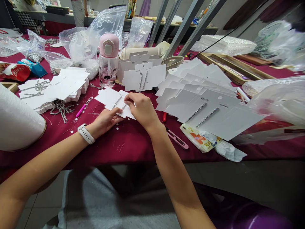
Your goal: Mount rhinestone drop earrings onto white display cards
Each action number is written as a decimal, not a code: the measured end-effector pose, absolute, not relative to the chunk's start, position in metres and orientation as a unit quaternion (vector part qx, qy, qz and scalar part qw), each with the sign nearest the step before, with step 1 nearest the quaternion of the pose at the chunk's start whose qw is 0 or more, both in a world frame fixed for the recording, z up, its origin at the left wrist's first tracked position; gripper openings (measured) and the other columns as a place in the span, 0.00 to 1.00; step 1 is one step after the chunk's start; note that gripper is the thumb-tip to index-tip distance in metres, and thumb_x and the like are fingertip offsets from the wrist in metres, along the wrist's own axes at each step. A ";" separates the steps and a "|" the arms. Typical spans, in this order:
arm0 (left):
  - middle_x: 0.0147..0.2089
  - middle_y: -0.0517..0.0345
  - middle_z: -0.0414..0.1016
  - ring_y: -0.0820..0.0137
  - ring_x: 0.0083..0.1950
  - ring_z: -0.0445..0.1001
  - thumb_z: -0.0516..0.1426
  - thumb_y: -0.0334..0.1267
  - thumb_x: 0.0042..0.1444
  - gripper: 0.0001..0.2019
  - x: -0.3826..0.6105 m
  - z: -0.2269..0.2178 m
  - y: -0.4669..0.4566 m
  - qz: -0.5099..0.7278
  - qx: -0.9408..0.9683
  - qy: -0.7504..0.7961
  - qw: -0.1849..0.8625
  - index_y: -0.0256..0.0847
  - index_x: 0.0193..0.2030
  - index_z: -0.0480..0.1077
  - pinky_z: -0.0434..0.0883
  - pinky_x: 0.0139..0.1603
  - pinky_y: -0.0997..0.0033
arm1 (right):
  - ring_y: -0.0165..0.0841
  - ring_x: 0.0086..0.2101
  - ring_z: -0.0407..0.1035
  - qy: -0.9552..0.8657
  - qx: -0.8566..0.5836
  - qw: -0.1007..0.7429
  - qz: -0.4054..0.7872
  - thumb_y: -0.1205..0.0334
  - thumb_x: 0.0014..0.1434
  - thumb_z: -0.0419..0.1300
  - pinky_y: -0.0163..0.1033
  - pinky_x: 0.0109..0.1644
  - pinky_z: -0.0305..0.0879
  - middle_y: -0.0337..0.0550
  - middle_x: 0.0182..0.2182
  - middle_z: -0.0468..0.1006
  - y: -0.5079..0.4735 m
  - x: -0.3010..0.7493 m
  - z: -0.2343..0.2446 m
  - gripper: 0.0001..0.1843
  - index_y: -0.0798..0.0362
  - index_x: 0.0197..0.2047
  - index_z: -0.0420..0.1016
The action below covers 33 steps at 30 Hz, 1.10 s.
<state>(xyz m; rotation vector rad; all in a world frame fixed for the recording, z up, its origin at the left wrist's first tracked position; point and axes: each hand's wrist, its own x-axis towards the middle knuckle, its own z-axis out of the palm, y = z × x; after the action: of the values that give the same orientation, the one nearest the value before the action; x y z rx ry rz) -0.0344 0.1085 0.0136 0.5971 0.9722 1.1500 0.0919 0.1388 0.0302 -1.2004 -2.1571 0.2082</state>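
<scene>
Near the counter's front edge, at its middle, both my forearms angle inward and meet over one white card point(110, 98) lying flat on the maroon cloth. My left hand point(106, 120), wrist low, pinches the card's near edge between curled fingers. My right hand point(141, 108) arches above it, fingertips closed on the card beside two glittering rhinestone strips point(117, 102). Towards the right edge a fanned heap of stiff paper cards carries one finished card point(215, 117), again with two strips. One pink-capped clear plastic bottle point(109, 60) stands behind.
</scene>
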 end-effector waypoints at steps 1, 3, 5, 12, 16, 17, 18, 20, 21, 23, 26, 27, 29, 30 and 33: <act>0.28 0.56 0.73 0.77 0.31 0.73 0.53 0.21 0.48 0.06 -0.034 0.014 0.108 0.514 0.268 0.434 0.689 0.30 0.33 0.68 0.73 0.38 0.77 | 0.32 0.34 0.63 -0.823 -0.457 0.326 0.079 0.76 0.53 0.50 0.38 0.40 0.57 0.42 0.30 0.73 0.139 0.092 0.030 0.09 0.54 0.27 0.65; 0.28 0.55 0.73 0.76 0.31 0.73 0.53 0.21 0.48 0.07 -0.035 0.014 0.108 0.513 0.269 0.434 0.690 0.30 0.33 0.68 0.72 0.39 0.76 | 0.32 0.33 0.63 -0.823 -0.457 0.328 0.078 0.76 0.53 0.50 0.38 0.40 0.57 0.42 0.29 0.72 0.139 0.092 0.030 0.09 0.54 0.27 0.65; 0.28 0.56 0.73 0.77 0.31 0.73 0.53 0.21 0.48 0.06 -0.035 0.013 0.108 0.515 0.267 0.433 0.690 0.30 0.33 0.68 0.73 0.40 0.75 | 0.31 0.33 0.63 -0.823 -0.455 0.331 0.076 0.76 0.52 0.50 0.37 0.39 0.57 0.42 0.29 0.72 0.139 0.092 0.030 0.09 0.54 0.27 0.65; 0.30 0.56 0.73 0.76 0.31 0.73 0.53 0.21 0.47 0.09 -0.036 0.011 0.110 0.523 0.263 0.425 0.690 0.31 0.35 0.68 0.73 0.40 0.74 | 0.31 0.33 0.63 -0.828 -0.445 0.329 0.085 0.74 0.54 0.52 0.37 0.39 0.57 0.42 0.30 0.73 0.138 0.092 0.030 0.07 0.54 0.28 0.66; 0.30 0.57 0.74 0.77 0.31 0.73 0.53 0.20 0.47 0.09 -0.035 0.012 0.109 0.527 0.260 0.415 0.695 0.31 0.35 0.68 0.72 0.37 0.76 | 0.31 0.34 0.65 -0.829 -0.443 0.327 0.102 0.73 0.54 0.53 0.36 0.40 0.58 0.42 0.31 0.74 0.137 0.091 0.032 0.06 0.55 0.29 0.68; 0.30 0.57 0.73 0.77 0.30 0.73 0.53 0.20 0.47 0.09 -0.035 0.013 0.108 0.527 0.258 0.414 0.696 0.31 0.34 0.68 0.72 0.37 0.76 | 0.31 0.34 0.65 -0.828 -0.441 0.329 0.106 0.73 0.54 0.53 0.36 0.40 0.58 0.42 0.31 0.74 0.136 0.091 0.032 0.06 0.55 0.29 0.68; 0.29 0.58 0.73 0.77 0.30 0.72 0.53 0.20 0.47 0.08 -0.035 0.013 0.108 0.526 0.257 0.414 0.697 0.32 0.33 0.68 0.72 0.37 0.77 | 0.31 0.34 0.65 -0.828 -0.440 0.331 0.109 0.72 0.54 0.53 0.37 0.41 0.59 0.42 0.31 0.74 0.136 0.091 0.033 0.05 0.55 0.30 0.68; 0.27 0.59 0.72 0.78 0.28 0.71 0.53 0.20 0.47 0.08 -0.035 0.015 0.107 0.523 0.258 0.417 0.697 0.32 0.32 0.68 0.72 0.37 0.77 | 0.31 0.35 0.65 -0.828 -0.439 0.331 0.108 0.72 0.54 0.54 0.36 0.41 0.59 0.42 0.32 0.74 0.136 0.091 0.033 0.05 0.55 0.30 0.69; 0.26 0.60 0.72 0.79 0.28 0.71 0.53 0.20 0.47 0.08 -0.035 0.016 0.107 0.521 0.258 0.419 0.697 0.32 0.32 0.68 0.72 0.38 0.77 | 0.31 0.35 0.65 -0.829 -0.440 0.329 0.105 0.72 0.54 0.54 0.36 0.41 0.59 0.43 0.32 0.74 0.136 0.091 0.033 0.05 0.56 0.30 0.69; 0.26 0.59 0.72 0.79 0.28 0.71 0.53 0.20 0.47 0.08 -0.035 0.016 0.107 0.519 0.261 0.421 0.696 0.33 0.33 0.69 0.72 0.38 0.77 | 0.31 0.35 0.65 -0.831 -0.444 0.319 0.098 0.71 0.55 0.54 0.36 0.41 0.59 0.43 0.31 0.74 0.136 0.091 0.034 0.04 0.56 0.31 0.70; 0.29 0.57 0.73 0.77 0.31 0.72 0.53 0.21 0.48 0.08 -0.035 0.016 0.107 0.519 0.261 0.423 0.695 0.32 0.34 0.68 0.72 0.37 0.78 | 0.31 0.34 0.65 -0.836 -0.449 0.305 0.083 0.71 0.55 0.54 0.36 0.39 0.58 0.43 0.30 0.74 0.136 0.091 0.034 0.05 0.56 0.33 0.71; 0.29 0.57 0.74 0.77 0.31 0.73 0.53 0.21 0.48 0.08 -0.035 0.016 0.107 0.518 0.260 0.426 0.694 0.32 0.34 0.68 0.72 0.36 0.78 | 0.31 0.34 0.65 -0.836 -0.450 0.303 0.080 0.71 0.55 0.54 0.35 0.39 0.58 0.43 0.30 0.73 0.136 0.091 0.034 0.05 0.56 0.33 0.71; 0.30 0.57 0.74 0.77 0.32 0.73 0.53 0.21 0.48 0.08 -0.035 0.016 0.108 0.518 0.256 0.432 0.693 0.31 0.34 0.68 0.72 0.35 0.79 | 0.31 0.34 0.65 -0.835 -0.448 0.307 0.084 0.71 0.55 0.55 0.35 0.39 0.58 0.43 0.29 0.73 0.136 0.091 0.034 0.05 0.56 0.33 0.71; 0.30 0.57 0.74 0.77 0.31 0.73 0.53 0.21 0.48 0.08 -0.035 0.016 0.108 0.519 0.254 0.433 0.692 0.31 0.34 0.68 0.72 0.35 0.79 | 0.31 0.33 0.65 -0.834 -0.445 0.313 0.091 0.71 0.55 0.55 0.35 0.39 0.58 0.42 0.30 0.74 0.136 0.091 0.034 0.04 0.56 0.32 0.71; 0.29 0.57 0.74 0.78 0.30 0.73 0.52 0.20 0.49 0.08 -0.034 0.016 0.108 0.523 0.253 0.431 0.691 0.31 0.34 0.68 0.72 0.36 0.78 | 0.30 0.34 0.66 -0.828 -0.435 0.334 0.116 0.71 0.54 0.55 0.35 0.40 0.59 0.42 0.31 0.74 0.136 0.092 0.034 0.04 0.56 0.31 0.70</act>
<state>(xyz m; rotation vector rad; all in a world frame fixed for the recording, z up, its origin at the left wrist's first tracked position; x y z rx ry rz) -0.0342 0.1080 0.0155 0.5662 0.9633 1.1685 0.0917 0.1361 0.0342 -1.1363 -2.1611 0.3016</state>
